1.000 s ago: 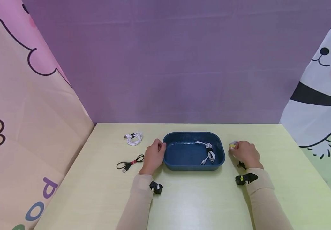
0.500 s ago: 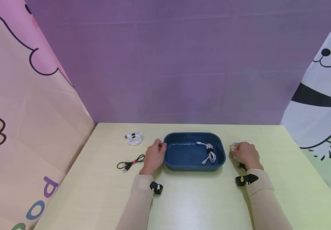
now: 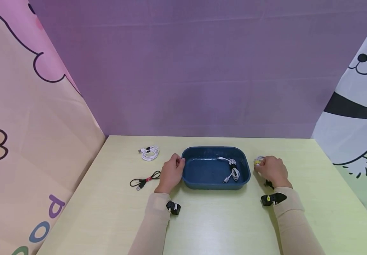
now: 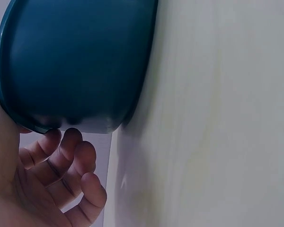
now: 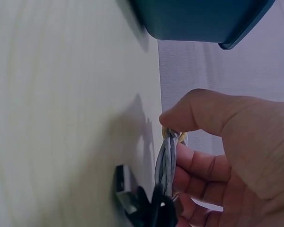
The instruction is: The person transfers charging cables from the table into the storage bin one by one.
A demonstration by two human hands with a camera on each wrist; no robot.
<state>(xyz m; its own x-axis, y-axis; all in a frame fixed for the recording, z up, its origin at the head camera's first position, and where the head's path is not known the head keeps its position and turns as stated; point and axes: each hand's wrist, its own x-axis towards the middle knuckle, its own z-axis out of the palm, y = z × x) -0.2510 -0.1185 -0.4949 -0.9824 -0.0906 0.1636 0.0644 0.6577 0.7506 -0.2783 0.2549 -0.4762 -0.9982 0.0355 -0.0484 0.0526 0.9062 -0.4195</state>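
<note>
Pinching the left end of the rim of a blue rectangular plastic bin (image 3: 199, 170) between thumb and curled fingers, the left hand (image 3: 170, 173) is at one side, while the right hand (image 3: 271, 171) pinches a bundled grey-white cable (image 5: 167, 163) at its yellow tie (image 3: 257, 162), just right of the bin and near a black connector (image 3: 268, 183) partly hidden by the wrist. Inside the bin, toward its right end, lies a white cable (image 3: 235, 173) bound with a black strap (image 3: 232, 166); left of the bin, a coiled white USB cable (image 3: 151, 153) lies on the pale wooden table (image 3: 218, 223) beyond a black USB cable (image 3: 141, 183) with a red tie (image 3: 148, 179).
</note>
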